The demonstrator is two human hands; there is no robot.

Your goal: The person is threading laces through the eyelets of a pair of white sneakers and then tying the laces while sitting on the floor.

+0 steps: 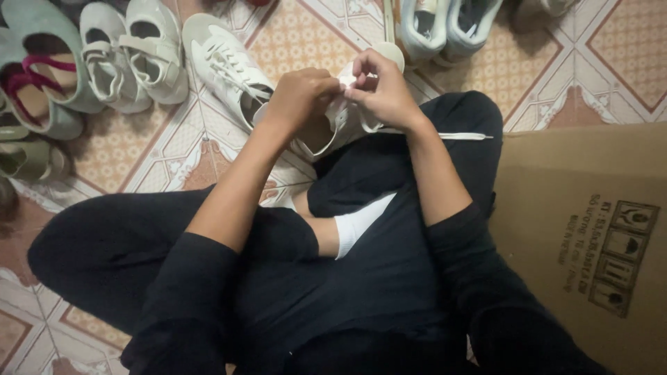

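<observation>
White lace-up sneaker [332, 132] rests on the person's black-trousered lap, toe pointing away. Left hand [300, 97] grips its tongue edge, fingers curled shut. Right hand [385, 90] touches it, fingertips pinched on the flat white shoelace [458, 136], whose loose end trails rightward toward the brown cardboard box [590, 236].

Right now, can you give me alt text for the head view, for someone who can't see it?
Both hands, left hand and right hand, work the lace of a white sneaker held over crossed legs in dark trousers. A second white sneaker, other shoes and a cardboard box lie on the patterned tile floor.
</observation>
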